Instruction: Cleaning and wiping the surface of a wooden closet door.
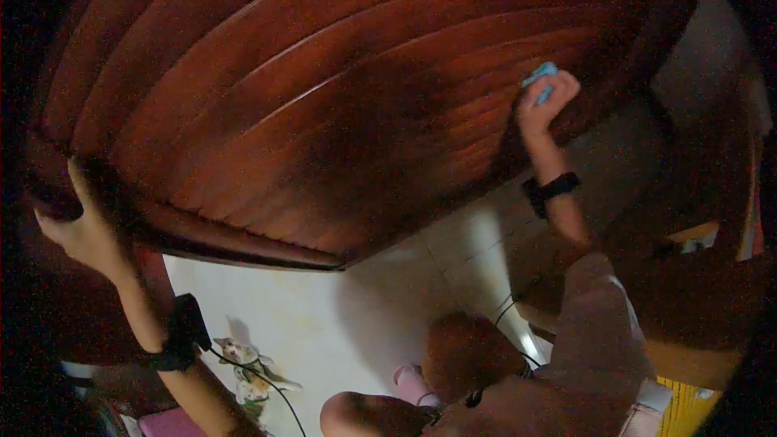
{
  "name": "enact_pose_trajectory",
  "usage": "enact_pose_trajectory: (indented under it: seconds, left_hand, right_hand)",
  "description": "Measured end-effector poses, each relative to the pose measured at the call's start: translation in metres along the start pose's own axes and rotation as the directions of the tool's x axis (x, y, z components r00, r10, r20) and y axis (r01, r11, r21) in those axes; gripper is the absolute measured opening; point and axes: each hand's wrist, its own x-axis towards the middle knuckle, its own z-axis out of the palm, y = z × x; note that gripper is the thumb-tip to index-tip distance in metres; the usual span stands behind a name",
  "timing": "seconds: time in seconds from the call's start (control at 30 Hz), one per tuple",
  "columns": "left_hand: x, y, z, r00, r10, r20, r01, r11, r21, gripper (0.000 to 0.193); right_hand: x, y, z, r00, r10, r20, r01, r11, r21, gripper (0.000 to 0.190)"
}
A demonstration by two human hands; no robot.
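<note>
A slatted panel of dark reddish-brown wood (364,115), which looks like a louvred door, fills the upper part of the view. My right hand (549,97) is closed around a crumpled light-blue cloth (542,76) near the right part of the slats. At the far left, my left hand (85,230) is at the panel's edge, thumb and fingers spread around it; whether it grips the edge is hard to tell in the dim light. Black bands circle both wrists, the left with a box and cable.
A cat (249,370) is on the pale tiled floor (291,315) below the panel, near my left forearm. A black cable (276,385) hangs beside it. Brown wooden furniture (692,346) stands at the right, with a yellow object (683,406) by it.
</note>
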Motion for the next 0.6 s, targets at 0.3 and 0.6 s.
enact_pose_trajectory:
  seconds: [0.3, 0.6]
  left_hand:
    - [0.02, -0.012, -0.03, 0.998, 0.056, -0.02, -0.053, 0.991, 0.125, 0.078]
    - [0.014, -0.057, -0.025, 0.998, 0.042, 0.044, -0.046, 0.992, 0.114, 0.082]
  right_hand:
    - [0.03, 0.146, -0.028, 0.962, 0.267, 0.062, -0.226, 0.899, -0.375, 0.02]
    - [0.045, 0.239, -0.044, 0.869, 0.436, 0.233, -0.049, 0.546, -0.836, 0.021]
